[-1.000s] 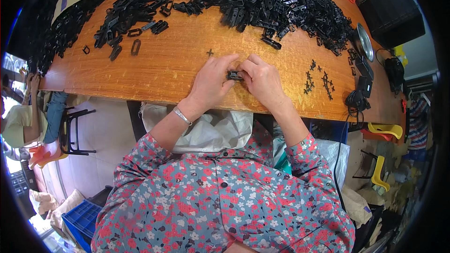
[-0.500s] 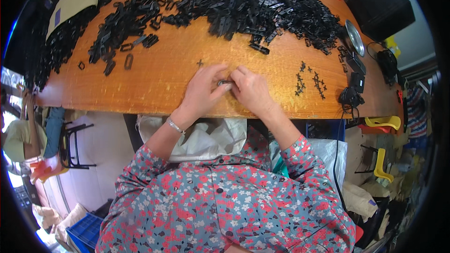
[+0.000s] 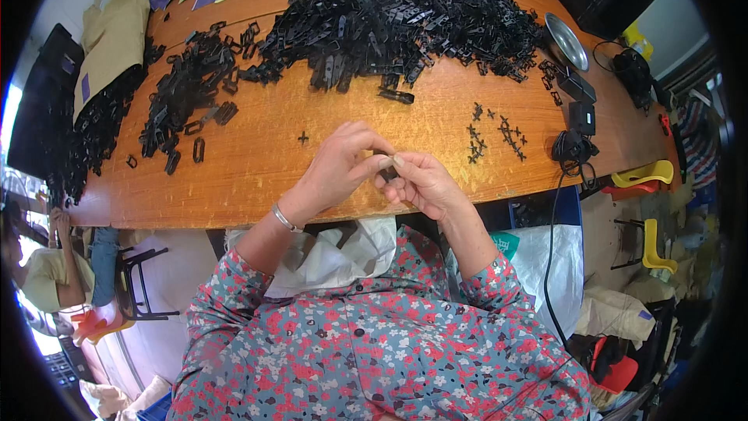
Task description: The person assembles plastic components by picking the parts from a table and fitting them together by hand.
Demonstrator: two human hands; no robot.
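The held piece point(image 3: 387, 174) and heaped parts point(image 3: 343, 31) are black, the bench point(image 3: 257, 171) orange-brown with wood grain, the shirt point(image 3: 312, 351) grey-blue with pink and white flowers.

Bright, glare on tabletop point(image 3: 436, 121), rim distorted

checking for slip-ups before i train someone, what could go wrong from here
The left hand and right hand pinch a small dark part between them, so it could slip and drop. A lone black cross-shaped piece lies loose beside the left hand, which might brush it away. The black cable hangs past the front edge of the table, so the right arm could snag it.
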